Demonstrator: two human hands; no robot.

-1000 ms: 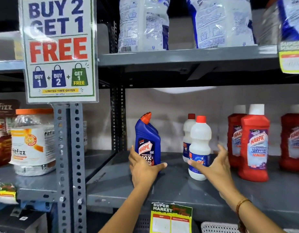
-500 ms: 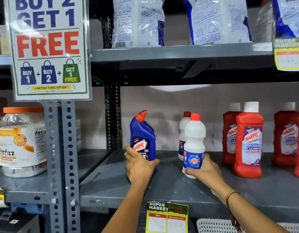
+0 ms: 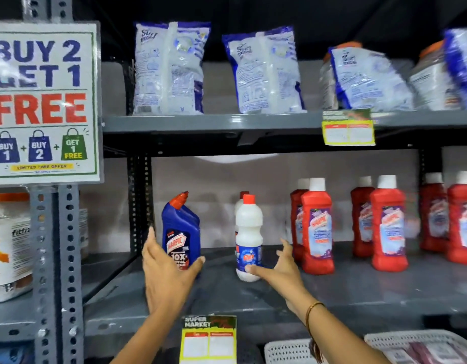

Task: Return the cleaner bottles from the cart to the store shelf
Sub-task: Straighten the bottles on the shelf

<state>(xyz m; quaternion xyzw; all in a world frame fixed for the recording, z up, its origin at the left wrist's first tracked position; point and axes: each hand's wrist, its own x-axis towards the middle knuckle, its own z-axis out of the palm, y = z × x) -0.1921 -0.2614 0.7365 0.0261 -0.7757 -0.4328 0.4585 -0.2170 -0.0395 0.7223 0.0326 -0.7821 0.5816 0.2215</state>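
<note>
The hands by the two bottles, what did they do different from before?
The right hand has let go of the white bottle: half a second ago it gripped the base, now it is open with only the thumb near the label. The left hand has loosened too, fingers spread around the blue bottle, thumb still against it. Both bottles stand upright on the shelf as before, and the red bottles have not moved.

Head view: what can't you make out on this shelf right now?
- Rear white bottle: hidden behind the front white bottle.
- Blue bottle: base covered by the left hand.
- Red bottles: labels blurred.
- Basket: cut off by the bottom edge.
</note>
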